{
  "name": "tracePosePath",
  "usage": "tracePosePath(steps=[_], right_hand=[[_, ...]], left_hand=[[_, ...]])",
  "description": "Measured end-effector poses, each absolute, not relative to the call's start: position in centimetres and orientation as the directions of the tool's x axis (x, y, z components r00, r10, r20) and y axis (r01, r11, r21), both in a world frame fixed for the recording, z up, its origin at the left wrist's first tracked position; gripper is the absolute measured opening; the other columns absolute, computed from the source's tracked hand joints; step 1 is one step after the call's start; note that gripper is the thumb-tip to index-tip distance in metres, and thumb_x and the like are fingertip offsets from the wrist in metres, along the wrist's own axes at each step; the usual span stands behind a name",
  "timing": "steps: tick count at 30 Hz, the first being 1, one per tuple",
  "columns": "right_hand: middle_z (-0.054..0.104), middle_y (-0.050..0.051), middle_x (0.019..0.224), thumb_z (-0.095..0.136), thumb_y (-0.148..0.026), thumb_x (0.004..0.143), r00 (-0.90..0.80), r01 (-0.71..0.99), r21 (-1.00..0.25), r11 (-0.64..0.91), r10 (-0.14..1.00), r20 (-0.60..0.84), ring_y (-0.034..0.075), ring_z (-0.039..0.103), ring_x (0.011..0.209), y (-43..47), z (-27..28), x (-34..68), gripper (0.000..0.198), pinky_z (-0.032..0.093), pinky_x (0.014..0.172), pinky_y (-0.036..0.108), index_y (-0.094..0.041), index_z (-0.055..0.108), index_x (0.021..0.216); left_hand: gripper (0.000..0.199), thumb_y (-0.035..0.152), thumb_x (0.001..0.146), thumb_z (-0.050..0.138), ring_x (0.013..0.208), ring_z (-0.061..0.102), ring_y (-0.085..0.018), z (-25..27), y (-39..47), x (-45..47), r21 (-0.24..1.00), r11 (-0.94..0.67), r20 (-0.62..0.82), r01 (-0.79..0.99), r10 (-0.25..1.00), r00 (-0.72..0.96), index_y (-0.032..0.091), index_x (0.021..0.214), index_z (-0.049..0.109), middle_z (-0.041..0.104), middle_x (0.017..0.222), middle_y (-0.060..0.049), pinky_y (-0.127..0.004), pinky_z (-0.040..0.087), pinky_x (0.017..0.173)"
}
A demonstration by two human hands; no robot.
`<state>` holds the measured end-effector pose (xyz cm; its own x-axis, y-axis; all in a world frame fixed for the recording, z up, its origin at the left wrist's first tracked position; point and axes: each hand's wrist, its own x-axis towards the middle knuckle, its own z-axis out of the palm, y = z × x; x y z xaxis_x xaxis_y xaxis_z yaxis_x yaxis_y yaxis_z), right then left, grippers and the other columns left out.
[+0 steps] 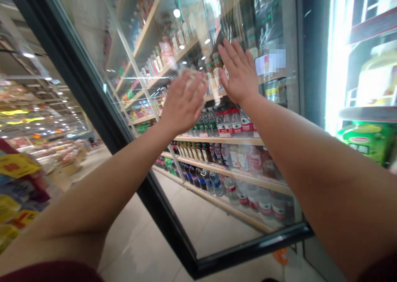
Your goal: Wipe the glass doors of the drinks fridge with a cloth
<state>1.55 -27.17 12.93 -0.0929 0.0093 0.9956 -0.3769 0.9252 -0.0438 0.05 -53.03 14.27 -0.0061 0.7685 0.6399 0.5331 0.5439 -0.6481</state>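
Note:
An opened fridge door with a black frame (167, 216) and a clear glass pane (214, 236) stands tilted across the view. My left hand (181, 104) is at the glass, its fingers bent over a pale crumpled cloth (202, 80); motion blur smears both, so the cloth's exact kind is unclear. To its right, my right hand (240, 73) lies flat against the pane, fingers stretched out and holding nothing. Shelves of bottles show through or in the glass behind both hands.
On the right, the lit fridge holds a large pale-labelled jug (376, 77) and a green package (359, 139). Bottled drinks (228, 123) line wooden shelves in the glass. Yellow and red packages (21, 191) stand at left, beside a tiled floor (130, 249).

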Motion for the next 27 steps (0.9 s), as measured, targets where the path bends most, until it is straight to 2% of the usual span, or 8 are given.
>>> tracePosePath(steps=[3, 8, 10, 13, 15, 20, 23, 27], right_hand=[[0.027, -0.012, 0.176, 0.028, -0.05, 0.101, -0.112, -0.396, -0.063, 0.916, 0.02, 0.994, 0.016, 0.022, 0.169, -27.3, 12.9, 1.9, 0.069, 0.013, 0.143, 0.049, -0.035, 0.039, 0.167], [0.03, -0.021, 0.173, 0.032, -0.06, 0.097, -0.074, -0.487, -0.07, 0.871, 0.039, 0.996, 0.017, 0.02, 0.17, -26.7, 13.0, 0.6, 0.067, 0.009, 0.143, 0.051, -0.05, 0.04, 0.162], [0.031, -0.02, 0.173, 0.027, -0.062, 0.098, -0.07, -0.494, -0.063, 0.867, 0.032, 0.997, 0.015, 0.016, 0.17, -26.6, 13.0, 0.0, 0.07, 0.007, 0.144, 0.051, -0.047, 0.038, 0.165], [0.032, -0.015, 0.174, 0.02, -0.075, 0.093, -0.065, -0.531, -0.071, 0.844, 0.043, 0.997, 0.014, 0.011, 0.171, -26.5, 13.3, -0.9, 0.081, 0.001, 0.143, 0.047, -0.041, 0.042, 0.164], [0.032, -0.015, 0.174, 0.017, -0.084, 0.087, -0.06, -0.561, -0.08, 0.824, 0.056, 0.997, 0.015, 0.012, 0.171, -26.5, 13.4, -1.2, 0.09, 0.0, 0.142, 0.044, -0.042, 0.046, 0.16], [0.031, -0.017, 0.173, 0.006, -0.092, 0.086, -0.046, -0.569, -0.07, 0.819, 0.054, 0.998, 0.014, 0.02, 0.169, -26.8, 13.0, -0.3, 0.097, 0.005, 0.143, 0.043, -0.044, 0.049, 0.158], [0.032, -0.015, 0.173, 0.01, -0.083, 0.094, -0.055, -0.529, -0.07, 0.846, 0.048, 0.997, 0.016, 0.022, 0.168, -27.0, 12.8, 0.4, 0.088, 0.008, 0.143, 0.047, -0.04, 0.048, 0.16], [0.032, -0.012, 0.175, 0.024, -0.06, 0.1, -0.062, -0.456, -0.052, 0.889, 0.027, 0.998, 0.017, 0.024, 0.169, -27.2, 12.6, 0.9, 0.071, 0.011, 0.143, 0.053, -0.037, 0.042, 0.165]], left_hand=[[0.067, 0.046, 0.103, 0.045, 0.168, 0.017, -0.024, 13.2, -53.0, 1.8, -0.65, 0.548, 0.606, 0.526, 0.792, -0.076, 0.035, 0.169, 0.035, 0.031, 0.176, 0.005, -0.059, 0.008, 0.14], [0.068, 0.044, 0.106, 0.037, 0.169, -0.005, -0.029, 12.7, -54.9, 2.5, -0.27, 0.882, 0.926, 0.385, 0.348, -0.148, 0.025, 0.17, 0.033, 0.013, 0.181, 0.001, -0.062, -0.01, 0.137], [0.07, 0.043, 0.105, 0.04, 0.169, -0.008, -0.028, 10.7, -55.1, 2.5, -0.342, 0.831, 0.874, 0.438, 0.453, -0.176, 0.023, 0.171, 0.031, 0.014, 0.181, -0.002, -0.061, -0.005, 0.139], [0.068, 0.047, 0.102, 0.05, 0.168, 0.017, -0.023, 8.3, -55.6, 2.9, -0.511, 0.672, 0.688, 0.535, 0.694, -0.215, 0.035, 0.168, 0.038, 0.034, 0.175, 0.003, -0.053, 0.014, 0.141], [0.063, 0.049, 0.103, 0.05, 0.166, 0.023, -0.023, 8.4, -56.7, 3.0, -0.513, 0.688, 0.698, 0.514, 0.682, -0.217, 0.039, 0.165, 0.044, 0.036, 0.174, 0.006, -0.052, 0.012, 0.141], [0.068, 0.044, 0.111, 0.036, 0.168, -0.002, -0.039, 9.2, -59.8, 2.2, -0.225, 0.903, 0.96, 0.365, 0.269, -0.073, 0.017, 0.173, 0.028, 0.009, 0.181, -0.01, -0.07, -0.004, 0.133], [0.07, 0.038, 0.107, 0.047, 0.168, -0.006, -0.036, 5.1, -59.3, 1.8, -0.378, 0.837, 0.898, 0.396, 0.435, -0.063, 0.023, 0.173, 0.029, 0.011, 0.181, -0.01, -0.072, 0.006, 0.135], [0.061, 0.041, 0.103, 0.056, 0.167, 0.017, -0.019, 1.4, -58.1, 1.7, -0.617, 0.624, 0.662, 0.479, 0.741, -0.112, 0.049, 0.163, 0.043, 0.043, 0.17, 0.01, -0.047, 0.02, 0.14]])
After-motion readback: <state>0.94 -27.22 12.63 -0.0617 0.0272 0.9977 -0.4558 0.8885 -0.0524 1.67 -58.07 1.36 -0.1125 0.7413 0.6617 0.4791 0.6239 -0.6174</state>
